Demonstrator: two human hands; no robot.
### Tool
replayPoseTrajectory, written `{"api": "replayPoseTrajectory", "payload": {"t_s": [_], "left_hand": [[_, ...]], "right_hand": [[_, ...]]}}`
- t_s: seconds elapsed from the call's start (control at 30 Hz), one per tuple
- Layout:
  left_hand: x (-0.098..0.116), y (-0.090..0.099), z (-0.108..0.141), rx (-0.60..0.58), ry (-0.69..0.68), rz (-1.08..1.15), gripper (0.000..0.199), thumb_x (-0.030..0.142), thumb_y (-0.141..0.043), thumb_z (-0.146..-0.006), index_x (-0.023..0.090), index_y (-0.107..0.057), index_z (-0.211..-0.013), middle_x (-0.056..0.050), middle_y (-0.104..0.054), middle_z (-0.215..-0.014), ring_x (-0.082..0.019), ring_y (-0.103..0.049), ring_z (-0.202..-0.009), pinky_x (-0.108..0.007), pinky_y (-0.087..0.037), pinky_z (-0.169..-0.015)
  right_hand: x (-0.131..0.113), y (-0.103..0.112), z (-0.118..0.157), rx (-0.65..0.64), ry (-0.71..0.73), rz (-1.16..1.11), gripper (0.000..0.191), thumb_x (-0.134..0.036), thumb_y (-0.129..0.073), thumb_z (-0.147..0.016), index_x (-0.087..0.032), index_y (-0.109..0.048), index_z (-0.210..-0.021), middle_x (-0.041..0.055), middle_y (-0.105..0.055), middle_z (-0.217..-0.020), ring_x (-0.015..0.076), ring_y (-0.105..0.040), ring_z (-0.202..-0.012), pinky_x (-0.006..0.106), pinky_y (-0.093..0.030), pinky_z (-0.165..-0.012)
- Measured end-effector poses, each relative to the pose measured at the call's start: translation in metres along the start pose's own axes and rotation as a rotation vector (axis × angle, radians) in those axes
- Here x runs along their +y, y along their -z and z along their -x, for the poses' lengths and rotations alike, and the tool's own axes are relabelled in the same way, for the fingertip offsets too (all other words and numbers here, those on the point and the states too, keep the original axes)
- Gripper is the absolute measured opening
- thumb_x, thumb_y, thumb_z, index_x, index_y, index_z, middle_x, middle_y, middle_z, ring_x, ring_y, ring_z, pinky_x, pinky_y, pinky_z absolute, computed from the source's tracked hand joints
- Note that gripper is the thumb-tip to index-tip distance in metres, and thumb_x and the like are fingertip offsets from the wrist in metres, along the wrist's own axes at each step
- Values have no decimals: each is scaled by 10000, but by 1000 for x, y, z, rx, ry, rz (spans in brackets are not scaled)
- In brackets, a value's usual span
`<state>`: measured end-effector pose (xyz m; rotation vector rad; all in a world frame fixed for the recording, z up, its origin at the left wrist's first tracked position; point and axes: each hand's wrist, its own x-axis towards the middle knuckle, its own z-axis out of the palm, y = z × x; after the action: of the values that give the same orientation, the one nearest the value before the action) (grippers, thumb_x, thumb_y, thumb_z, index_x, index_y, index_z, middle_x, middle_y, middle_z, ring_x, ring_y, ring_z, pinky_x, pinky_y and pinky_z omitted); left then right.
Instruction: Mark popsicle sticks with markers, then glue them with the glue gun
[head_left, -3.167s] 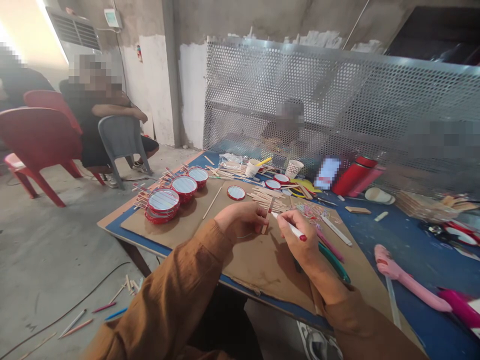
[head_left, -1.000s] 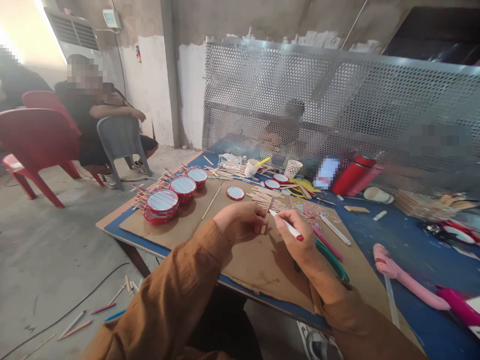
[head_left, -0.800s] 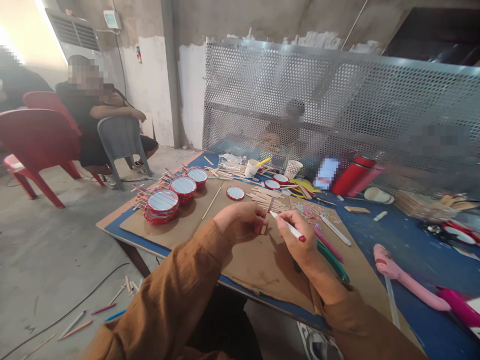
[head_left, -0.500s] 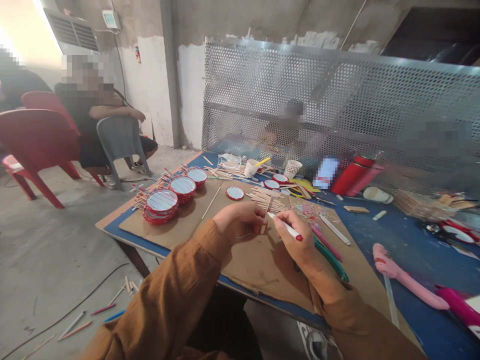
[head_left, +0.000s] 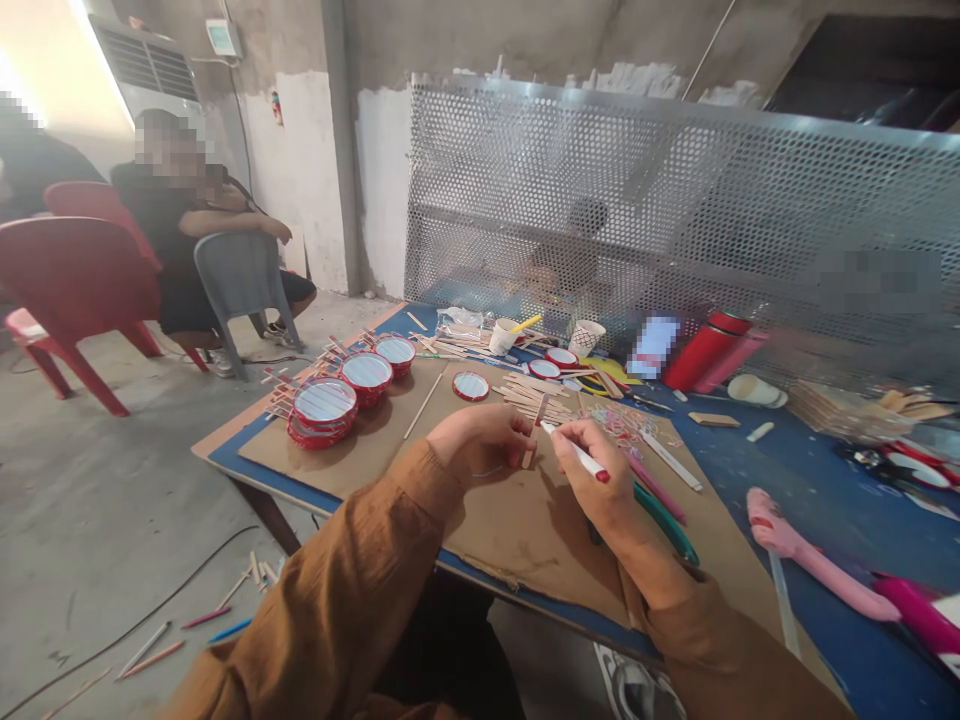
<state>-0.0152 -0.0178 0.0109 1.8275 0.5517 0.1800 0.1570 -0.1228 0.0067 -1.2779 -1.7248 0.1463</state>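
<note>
My left hand is closed on a small wooden craft stick, held upright above the cardboard. Between the fingers of my right hand is a white marker with a red end, its tip pointing at the stick and close to it; whether they touch I cannot tell. Beneath my right wrist lies a tool with a green handle, partly hidden. Beyond my hands are a pile of craft sticks and a small red-rimmed disc.
Stacked red-rimmed round pieces with sticks stand at the left. Paper cups, a red bottle and a perforated metal panel are at the back. On the right lies a pink glue gun. A person sits at the far left.
The marker and my right hand have shifted very slightly right, its tip a little away from the stick. My left hand still holds the stick in nearly the same place.
</note>
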Motion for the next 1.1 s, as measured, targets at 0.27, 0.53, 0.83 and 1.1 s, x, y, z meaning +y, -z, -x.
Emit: {"api": "replayPoseTrajectory", "payload": {"t_s": [0.27,0.53,0.83,1.1], "left_hand": [[-3,2,-1,-10,-4,-11,122,169,-593,-854,121,-645,-754,-18,-668,-634,-117,-614,-594,-231,-465,-636],[-5,2,-2,-2,-5,-2,110,199,-611,-840,129,-650,-764,-11,-669,-620,-121,-616,-596,-230,-465,-636],[-3,1,-1,-9,-20,8,128,176,-589,-873,135,-624,-757,-7,-660,-582,-123,-625,-584,-243,-469,-668],[-8,2,-3,-24,3,55,163,256,-643,-863,141,-621,-750,-19,-664,-585,-133,-640,-598,-252,-477,-677]], "right_hand": [[0,-1,0,3,51,-20,179,-376,-565,-935,-224,-603,-849,-5,-652,-698,153,-593,-605,264,-462,-605],[-1,-1,-1,-7,89,-24,162,-361,-571,-931,-224,-607,-851,-4,-655,-689,155,-597,-599,267,-468,-611],[-1,0,0,7,91,-21,150,-344,-570,-936,-220,-605,-860,-7,-658,-705,145,-590,-596,255,-455,-593],[-2,0,0,17,94,-8,141,-323,-569,-929,-222,-605,-836,-8,-657,-712,143,-586,-609,250,-448,-592]]}}
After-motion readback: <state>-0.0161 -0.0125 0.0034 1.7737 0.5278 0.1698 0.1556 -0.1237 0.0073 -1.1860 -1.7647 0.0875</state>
